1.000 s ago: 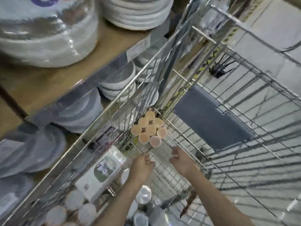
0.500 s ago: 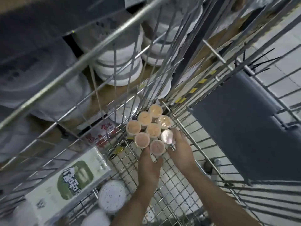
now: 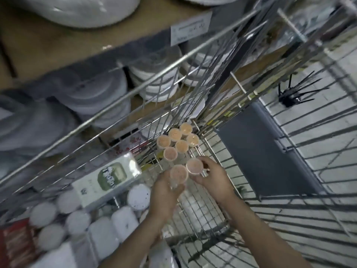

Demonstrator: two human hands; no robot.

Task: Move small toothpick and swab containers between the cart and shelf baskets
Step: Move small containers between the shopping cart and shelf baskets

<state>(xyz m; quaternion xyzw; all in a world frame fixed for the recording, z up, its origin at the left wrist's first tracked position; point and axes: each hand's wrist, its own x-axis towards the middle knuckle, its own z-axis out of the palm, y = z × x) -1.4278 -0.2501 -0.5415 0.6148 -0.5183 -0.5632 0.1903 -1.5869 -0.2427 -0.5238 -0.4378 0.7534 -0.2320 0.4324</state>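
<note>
Several small clear containers with orange-pink tops (image 3: 176, 140) stand clustered in the far corner of the wire cart (image 3: 204, 206). My left hand (image 3: 166, 192) grips one such container (image 3: 178, 174) from below, lifted off the cart floor. My right hand (image 3: 211, 174) holds a second container (image 3: 194, 166) right beside it, fingers curled round its side. Both held containers sit just in front of the cluster, apart from it.
A white and green box (image 3: 108, 177) and several white round lids (image 3: 77, 219) lie in the cart's left part. A red pack (image 3: 13, 244) sits at the lower left. Shelves with stacked white plates (image 3: 160, 84) stand behind the cart wall. A grey flap (image 3: 264, 151) hangs at right.
Both hands reached the cluster, each took a container, and have drawn back toward me with them raised. The camera view has swung up again.
</note>
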